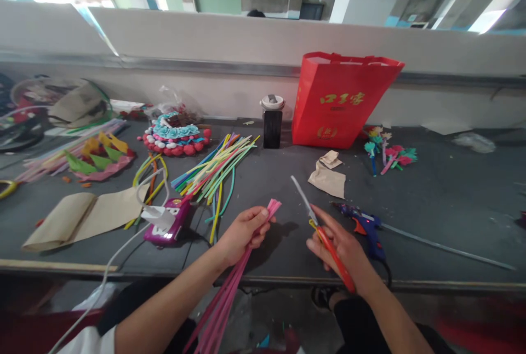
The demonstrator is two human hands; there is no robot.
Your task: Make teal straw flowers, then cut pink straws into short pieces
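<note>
My left hand (pixel 249 232) is closed around a bundle of long pink pipe cleaners (pixel 230 296). Their upper ends poke out past my thumb, and the lengths hang below the table's front edge. In my right hand (pixel 339 244) is a pair of scissors (pixel 333 255) with orange-red handles. The blades point up and to the left, apart from the pink bundle; my fingers partly cover the handles. Just right of that hand lies a blue glue gun (pixel 367 226) with a long clear glue stick in its back.
Colourful pipe cleaners (pixel 217 165) lie left of a black container (pixel 272 128) with a white top. A purple power strip (pixel 169 222) trails a white cable. A red bag (pixel 341 102) stands at the back, near craft flowers (pixel 390 154) and beige scraps (pixel 327 178).
</note>
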